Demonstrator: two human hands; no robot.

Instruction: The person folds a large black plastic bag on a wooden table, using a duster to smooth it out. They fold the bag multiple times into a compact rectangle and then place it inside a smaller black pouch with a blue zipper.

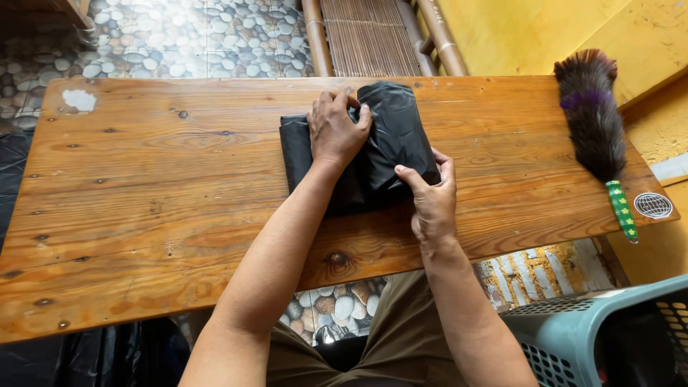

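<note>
A folded black plastic bag (pixel 398 136) lies near the middle of a wooden table (pixel 165 186). My left hand (pixel 337 129) presses down flat on the bag's upper left part, fingers curled over a fold. At the bag's lower right edge, my right hand (pixel 432 195) pinches the plastic between thumb and fingers. Both forearms reach in from the bottom of the view.
A feather duster (pixel 593 122) with a green patterned handle lies at the table's right end. A grey-blue plastic basket (pixel 609 337) stands at the lower right. Black plastic sheeting (pixel 107 355) lies under the table's left side. A bamboo chair (pixel 373 36) stands beyond the far edge.
</note>
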